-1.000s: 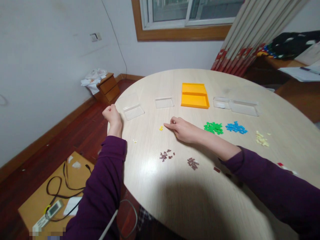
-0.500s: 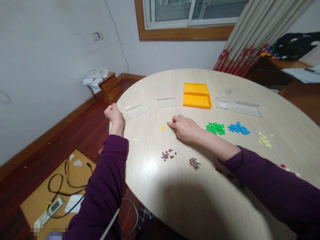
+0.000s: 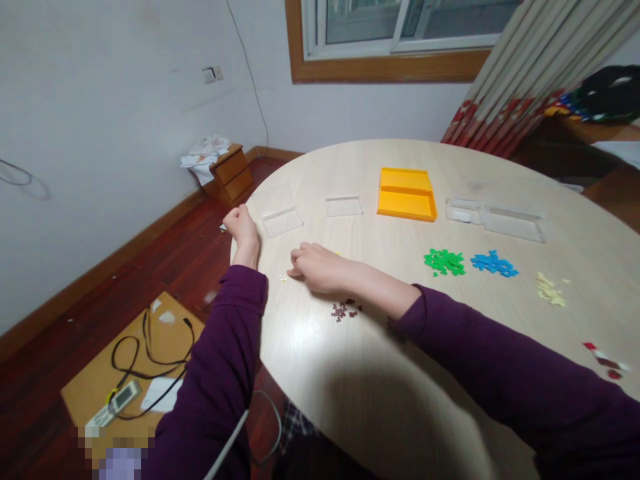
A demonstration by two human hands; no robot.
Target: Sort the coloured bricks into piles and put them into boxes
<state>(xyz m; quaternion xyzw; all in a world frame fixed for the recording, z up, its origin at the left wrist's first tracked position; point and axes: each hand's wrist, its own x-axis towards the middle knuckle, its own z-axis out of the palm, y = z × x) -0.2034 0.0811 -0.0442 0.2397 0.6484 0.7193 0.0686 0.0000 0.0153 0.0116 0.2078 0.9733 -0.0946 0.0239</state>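
Observation:
My left hand [image 3: 243,227] is closed in a fist at the table's left edge, beside a clear plastic tray [image 3: 283,222]. The inside of the fist is hidden. Farther right, my right hand [image 3: 320,268] hovers low over the table with its fingers curled and one digit reaching toward a few tiny white pieces [image 3: 283,278]. Whether anything is in its fingers I cannot make out. A bit of the yellow pieces [image 3: 339,253] shows behind this hand. Small dark brown pieces [image 3: 344,311] lie in a loose pile below the right wrist.
Behind the hands are a second clear tray [image 3: 344,206], an orange two-part box [image 3: 407,204] and a clear hinged case [image 3: 514,224]. Green pieces [image 3: 444,262], blue pieces [image 3: 494,264] and pale yellow pieces [image 3: 550,289] form piles at right. Red and white pieces [image 3: 603,359] lie near the right sleeve.
My right hand has moved left from beside the yellow pieces to the white ones, its forearm now hiding the second brown pile. The view has shifted slightly; the left fist stays put.

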